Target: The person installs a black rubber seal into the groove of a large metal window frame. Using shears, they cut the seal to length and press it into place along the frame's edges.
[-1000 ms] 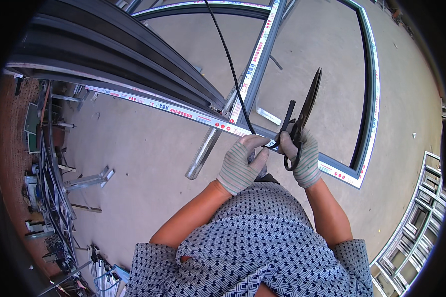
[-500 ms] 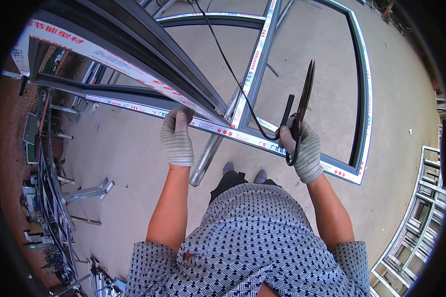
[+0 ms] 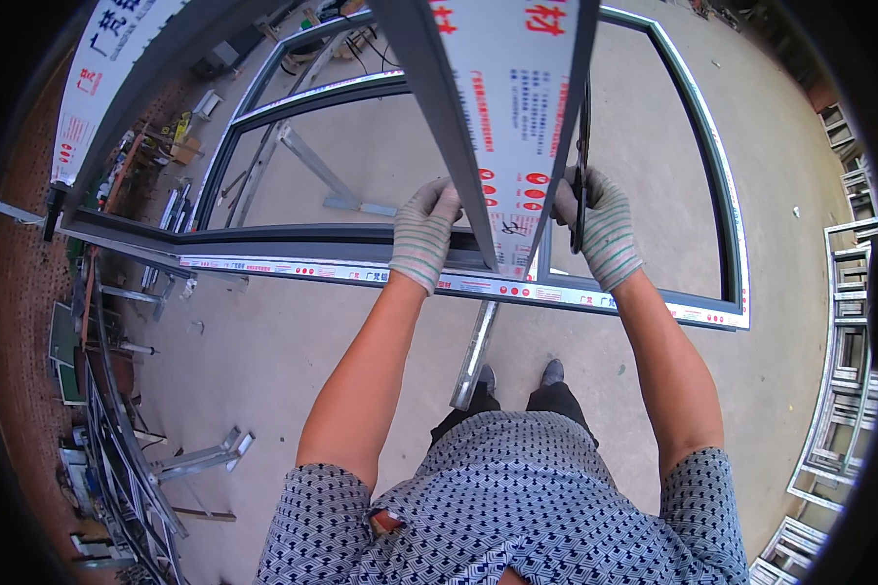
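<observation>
Basically, the upright frame (image 3: pixel 507 117) stands between my hands, blocking the middle, over the lying frame (image 3: pixel 312 270). Clutter (image 3: pixel 119 419) lines the brick wall (image 3: pixel 29 322) at left; metal frames (image 3: pixel 854 320) curve along the right rim. Bare floor (image 3: pixel 732 390) shows beyond the lying frame's near and right edges. My right hand's (image 3: pixel 600 224) grip is closed on scissors (image 3: pixel 579 210); left hand (image 3: pixel 424 234) at the upright's left edge, can't tell if pinching. Versus half a second ago: upright swung rightward, left hand too.
</observation>
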A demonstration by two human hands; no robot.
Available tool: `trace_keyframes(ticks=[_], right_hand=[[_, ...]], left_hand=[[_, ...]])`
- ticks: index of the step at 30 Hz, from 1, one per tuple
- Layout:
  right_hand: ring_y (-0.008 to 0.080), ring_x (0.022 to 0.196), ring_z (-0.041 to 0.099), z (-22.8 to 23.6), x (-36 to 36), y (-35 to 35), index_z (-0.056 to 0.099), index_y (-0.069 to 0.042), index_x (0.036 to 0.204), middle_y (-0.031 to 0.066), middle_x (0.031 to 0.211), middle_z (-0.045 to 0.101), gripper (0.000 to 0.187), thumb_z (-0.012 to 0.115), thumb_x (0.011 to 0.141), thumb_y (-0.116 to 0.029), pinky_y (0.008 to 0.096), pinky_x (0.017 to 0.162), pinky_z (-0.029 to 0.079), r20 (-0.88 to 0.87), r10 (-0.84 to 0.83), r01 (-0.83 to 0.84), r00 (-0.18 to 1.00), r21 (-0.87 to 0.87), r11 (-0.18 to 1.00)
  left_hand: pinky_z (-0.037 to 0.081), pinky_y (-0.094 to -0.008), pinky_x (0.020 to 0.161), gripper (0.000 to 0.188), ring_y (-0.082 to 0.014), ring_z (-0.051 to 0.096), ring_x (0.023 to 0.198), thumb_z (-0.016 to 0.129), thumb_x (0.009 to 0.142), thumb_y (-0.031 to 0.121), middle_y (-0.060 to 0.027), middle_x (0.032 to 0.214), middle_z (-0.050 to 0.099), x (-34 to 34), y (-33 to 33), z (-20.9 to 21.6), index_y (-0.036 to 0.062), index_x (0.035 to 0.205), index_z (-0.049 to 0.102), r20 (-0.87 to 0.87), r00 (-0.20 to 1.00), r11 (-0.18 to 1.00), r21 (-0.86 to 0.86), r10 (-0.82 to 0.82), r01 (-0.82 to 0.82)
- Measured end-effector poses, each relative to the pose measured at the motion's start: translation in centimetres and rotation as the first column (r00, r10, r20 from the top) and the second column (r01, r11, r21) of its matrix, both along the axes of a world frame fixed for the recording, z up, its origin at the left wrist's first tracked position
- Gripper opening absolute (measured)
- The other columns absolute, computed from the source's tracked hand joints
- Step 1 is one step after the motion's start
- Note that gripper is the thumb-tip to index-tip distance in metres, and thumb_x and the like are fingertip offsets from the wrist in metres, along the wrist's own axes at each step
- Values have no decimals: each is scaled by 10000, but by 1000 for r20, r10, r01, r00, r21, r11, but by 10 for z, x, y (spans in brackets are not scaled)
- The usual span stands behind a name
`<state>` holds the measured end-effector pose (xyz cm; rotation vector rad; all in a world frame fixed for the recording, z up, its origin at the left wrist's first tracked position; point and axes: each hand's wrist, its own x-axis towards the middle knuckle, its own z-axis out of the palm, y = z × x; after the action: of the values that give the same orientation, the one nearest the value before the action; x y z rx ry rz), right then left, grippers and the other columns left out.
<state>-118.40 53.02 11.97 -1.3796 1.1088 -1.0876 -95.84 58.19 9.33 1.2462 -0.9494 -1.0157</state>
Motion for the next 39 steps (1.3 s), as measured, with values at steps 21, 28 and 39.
trace_keyframes(ticks=[21,28,39], right_hand=[[217,870,658,-100,17,-70,619,-40,1125,104,1007,663,227,519,996,-197,350,744,568,-129,185,-182,974,33,983],[263,905,675,-154,-19,-50,632,-36,1140,137,1064,682,262,582,947,-206,369,765,563,-743,-228,17,630,-279,960],[396,1051,631,-160,-14,22,702,-31,1061,212,1081,693,298,658,838,-225,447,873,520,-888,-418,242,191,-370,897]], left_hand=[[543,-282,718,234,-129,639,757,634,964,184,-70,868,702,26,-26,12,-9,1084,692,242,892,924,76,-381,374],[552,-276,682,223,-129,651,699,603,970,166,-74,842,673,67,-31,-5,-21,1068,671,259,786,826,245,-561,508],[597,-302,638,243,-139,647,667,542,1028,202,-101,884,659,208,-41,-42,-21,1122,564,134,944,935,234,-303,267]])
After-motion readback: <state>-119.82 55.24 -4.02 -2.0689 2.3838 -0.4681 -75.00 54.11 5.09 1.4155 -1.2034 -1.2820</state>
